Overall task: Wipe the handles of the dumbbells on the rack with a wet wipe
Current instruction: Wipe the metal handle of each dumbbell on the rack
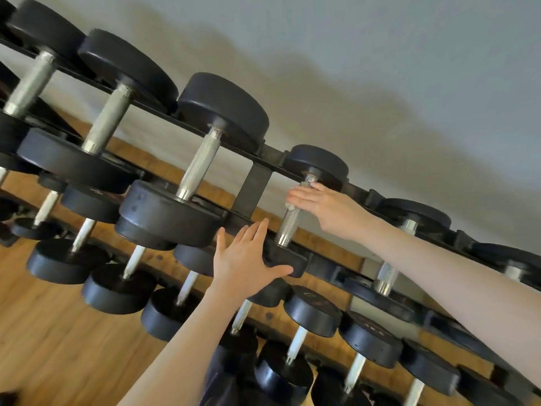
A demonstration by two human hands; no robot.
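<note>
- Dumbbells with round black rubber heads and knurled silver metal handles sit in tilted rows on a black metal rack (254, 183), seen at a steep slant.
- Nearest the camera, the lowest row (310, 312) runs from lower left to lower right, with smaller black heads and pale handles; part of it is blurred.
- Left hand (248, 265) reaches up from the bottom edge on a bare forearm, fingers straight and spread, thumb out to the right. Its grip is wide and holds nothing; the palm lies against the near black head (288, 262) of a small dumbbell on the upper row.
- That small dumbbell's handle (288, 225) rises from the near head toward its far head (317, 164), which rests against the back rail.
- Right hand (325, 208) comes in from the right edge on a bare forearm and lies over the upper part of this handle, fingers laid flat and close together, pointing left. A small white edge (290, 205) shows under the fingers at the handle; whether it is the wet wipe I cannot tell, nor whether the fingers curl round the bar.
- Left of it on the same row stand larger dumbbells, the closest with a long bright handle (199, 165).
- Right of the hands, further small dumbbells (386, 273) continue down the row.
- Below the rack lies a brown wooden floor (52, 332).
- Farthest back is a plain grey wall (380, 68) with soft shadows of the weights on it.
</note>
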